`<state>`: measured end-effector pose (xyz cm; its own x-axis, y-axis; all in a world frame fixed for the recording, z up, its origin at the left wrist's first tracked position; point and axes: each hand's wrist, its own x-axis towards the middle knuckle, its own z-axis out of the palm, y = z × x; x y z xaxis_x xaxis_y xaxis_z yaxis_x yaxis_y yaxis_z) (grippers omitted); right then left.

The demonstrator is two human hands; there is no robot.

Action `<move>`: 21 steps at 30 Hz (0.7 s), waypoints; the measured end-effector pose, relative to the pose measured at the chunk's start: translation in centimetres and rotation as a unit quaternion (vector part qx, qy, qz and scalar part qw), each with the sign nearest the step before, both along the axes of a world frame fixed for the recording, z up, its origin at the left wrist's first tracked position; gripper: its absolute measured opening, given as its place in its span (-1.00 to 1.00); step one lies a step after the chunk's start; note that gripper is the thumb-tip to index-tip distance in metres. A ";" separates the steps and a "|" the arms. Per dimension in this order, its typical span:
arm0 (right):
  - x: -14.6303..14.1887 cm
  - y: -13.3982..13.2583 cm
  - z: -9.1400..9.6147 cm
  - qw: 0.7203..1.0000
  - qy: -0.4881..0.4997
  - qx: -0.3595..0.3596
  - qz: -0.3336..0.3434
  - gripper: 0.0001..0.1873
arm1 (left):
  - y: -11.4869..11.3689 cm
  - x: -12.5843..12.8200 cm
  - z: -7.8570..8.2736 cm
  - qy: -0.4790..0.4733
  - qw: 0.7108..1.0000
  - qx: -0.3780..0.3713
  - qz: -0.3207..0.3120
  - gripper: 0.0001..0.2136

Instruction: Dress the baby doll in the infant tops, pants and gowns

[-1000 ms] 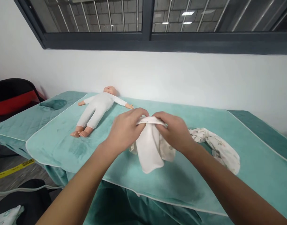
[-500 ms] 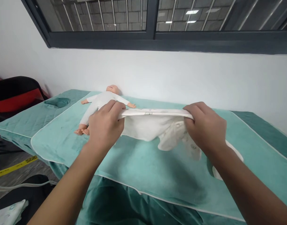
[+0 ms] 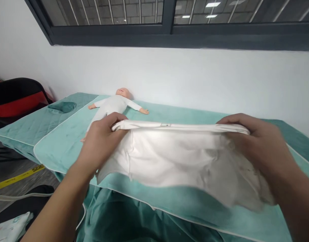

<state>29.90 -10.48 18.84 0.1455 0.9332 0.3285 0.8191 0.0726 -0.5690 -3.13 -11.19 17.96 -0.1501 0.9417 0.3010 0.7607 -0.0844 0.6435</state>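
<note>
A white baby garment is stretched sideways in front of me, its upper edge folded over and taut. My left hand pinches that edge at one end, thumb below and fingers above. At the other end my right hand grips the same edge. The cloth hangs down from the fold over the bed, blurred at its lower right; its exact cut cannot be made out. Beyond my left hand a baby doll in a white suit lies on its back, its legs partly hidden by that hand.
A green padded cover with pale piping lies over the massage bed, which has a face hole at the left. A black and red chair stands far left. At lower left are a printed white cloth and a pale cable.
My hands have moved farther apart, the right one going right. The garment now spreads wider and hangs lower, showing more of its front. The doll lies as before.
</note>
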 end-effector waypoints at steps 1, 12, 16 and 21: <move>0.1 0.9 -0.4 0.998 -0.013 -0.056 0.027 -0.76 | 0.8 -0.3 -0.5 0.014 0.999 -0.046 -0.010 -0.80; -2.9 13.4 -9.8 0.960 -0.248 -0.129 -0.011 -0.64 | 14.8 2.3 -8.6 0.271 0.959 -0.077 0.014 -0.72; -7.5 12.6 -14.2 0.946 -0.308 -0.018 0.097 -0.57 | 13.5 5.9 -13.1 0.319 0.942 0.005 -0.105 -0.71; -11.2 12.2 -20.1 0.961 -0.231 -0.068 0.136 -0.50 | 13.2 7.8 -18.6 0.273 0.948 -0.051 -0.158 -0.70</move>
